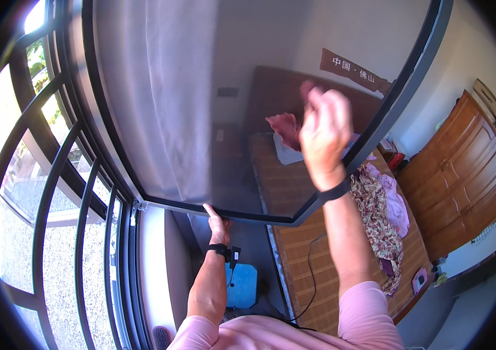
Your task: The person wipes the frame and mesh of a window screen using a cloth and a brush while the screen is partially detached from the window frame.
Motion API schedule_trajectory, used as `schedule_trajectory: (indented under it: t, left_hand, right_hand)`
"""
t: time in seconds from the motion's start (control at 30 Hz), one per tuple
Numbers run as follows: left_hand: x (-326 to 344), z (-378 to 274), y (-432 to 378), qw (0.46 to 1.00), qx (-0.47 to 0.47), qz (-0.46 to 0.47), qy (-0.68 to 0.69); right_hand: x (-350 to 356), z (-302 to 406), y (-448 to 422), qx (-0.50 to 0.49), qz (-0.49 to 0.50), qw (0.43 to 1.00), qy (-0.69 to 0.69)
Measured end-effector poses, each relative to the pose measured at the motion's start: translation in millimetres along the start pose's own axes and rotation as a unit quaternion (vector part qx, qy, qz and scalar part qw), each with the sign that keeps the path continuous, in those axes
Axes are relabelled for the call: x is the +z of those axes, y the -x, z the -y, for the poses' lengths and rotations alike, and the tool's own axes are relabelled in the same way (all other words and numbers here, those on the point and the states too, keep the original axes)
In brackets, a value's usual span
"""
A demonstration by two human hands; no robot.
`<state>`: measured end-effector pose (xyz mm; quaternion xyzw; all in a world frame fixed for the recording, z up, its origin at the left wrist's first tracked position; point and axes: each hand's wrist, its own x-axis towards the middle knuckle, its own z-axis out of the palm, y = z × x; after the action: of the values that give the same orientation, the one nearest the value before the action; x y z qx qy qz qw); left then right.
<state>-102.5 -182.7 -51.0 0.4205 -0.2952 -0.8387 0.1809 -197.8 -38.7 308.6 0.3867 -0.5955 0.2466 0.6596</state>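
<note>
A dark-framed window screen stands swung inward in front of me, its fine mesh spanning the upper middle. My left hand holds the lower rail of this frame, one finger laid along its near side. My right hand, slightly blurred, is raised in front of the mesh near the frame's right side. It grips a dark red cloth, which shows to the left of the fingers and above them. Whether the cloth touches the mesh cannot be told. A brown strip bearing writing shows at the upper right of the screen.
Dark window bars and a white sill are on the left. Below lies a blue stool top. A bed with a woven mat holds patterned fabric and a dark cable. A wooden wardrobe stands at right.
</note>
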Motion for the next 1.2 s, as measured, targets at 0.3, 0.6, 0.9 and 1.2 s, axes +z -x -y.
schedule_trajectory:
  t: [0.3, 0.6, 0.9, 1.2]
  left_hand:
    - [4, -1, -7, 1.0, 0.027, 0.013, 0.005]
    - [-2, -1, -8, 1.0, 0.005, 0.002, -0.027]
    - [0, -1, -16, 0.999, -0.004, -0.001, -0.039]
    - [-1, -4, -10, 0.999, -0.006, -0.013, -0.043]
  right_hand:
    - [-19, 111, 267, 0.015, 0.471, 0.859, -0.2]
    - [-35, 0, -8, 0.11, 0.016, 0.993, -0.031]
    - [20, 90, 165, -0.045, 0.282, 0.95, -0.128]
    - [-42, 25, 108, 0.039, 0.157, 0.982, -0.098]
